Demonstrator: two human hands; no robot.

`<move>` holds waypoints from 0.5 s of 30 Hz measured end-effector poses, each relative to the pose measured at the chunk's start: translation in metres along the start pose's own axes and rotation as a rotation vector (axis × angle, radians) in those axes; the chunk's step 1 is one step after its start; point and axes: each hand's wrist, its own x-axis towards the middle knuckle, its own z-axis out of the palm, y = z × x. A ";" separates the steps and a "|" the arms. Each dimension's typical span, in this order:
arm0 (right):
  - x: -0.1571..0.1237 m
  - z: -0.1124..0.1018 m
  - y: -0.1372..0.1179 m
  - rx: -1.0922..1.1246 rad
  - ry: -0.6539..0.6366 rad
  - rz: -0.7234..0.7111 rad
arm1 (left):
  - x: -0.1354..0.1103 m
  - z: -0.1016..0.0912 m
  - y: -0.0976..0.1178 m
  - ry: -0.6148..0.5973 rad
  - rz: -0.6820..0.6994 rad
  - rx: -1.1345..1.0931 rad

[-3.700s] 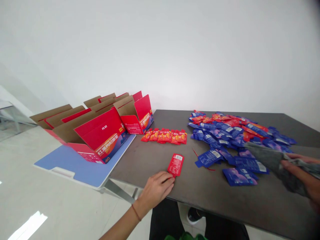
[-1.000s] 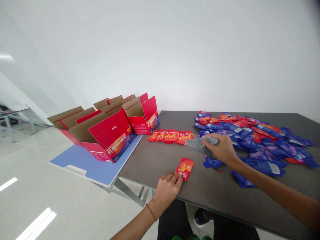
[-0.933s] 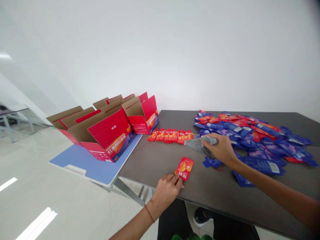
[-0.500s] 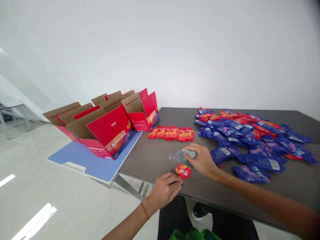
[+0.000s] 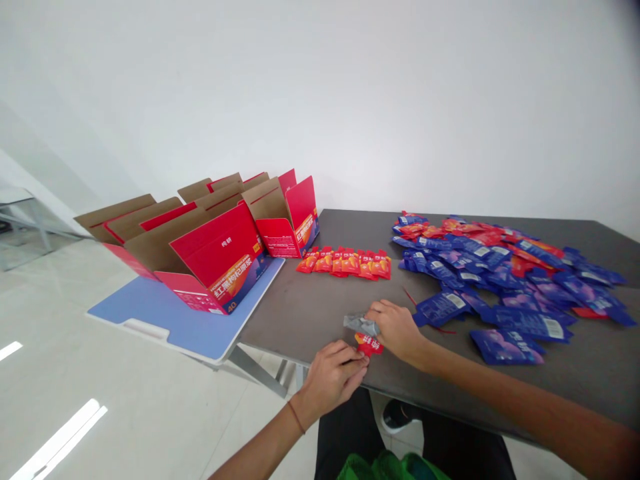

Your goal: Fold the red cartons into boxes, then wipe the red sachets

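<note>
A red sachet (image 5: 369,345) with white lettering lies on the dark table near its front edge. My left hand (image 5: 336,375) pinches its near end with the fingertips. My right hand (image 5: 396,329) is closed on a crumpled grey cloth (image 5: 361,325), which rests against the far end of the sachet and covers part of it. Beyond the hands, several red and orange sachets (image 5: 345,263) lie side by side in an overlapping row.
A large pile of blue and red sachets (image 5: 490,260) spreads over the right of the dark table (image 5: 300,313). At the left, red cardboard boxes (image 5: 220,260) with raised flaps stand on a blue board (image 5: 200,337). Thin red strips (image 5: 410,296) lie beside the pile.
My right hand has lowered the grey cloth towards the table and the red sachet, and the cloth is more bunched. My left hand keeps its hold on the sachet. The view has shifted slightly.
</note>
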 end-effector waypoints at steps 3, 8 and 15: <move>0.011 -0.003 0.025 -0.088 0.004 0.063 | 0.000 0.000 0.000 0.000 -0.001 -0.007; 0.017 -0.018 0.052 -0.006 0.094 0.162 | 0.000 0.001 0.000 0.014 0.006 0.013; -0.013 -0.013 -0.014 0.290 0.138 -0.049 | 0.000 -0.001 0.000 0.008 0.010 0.046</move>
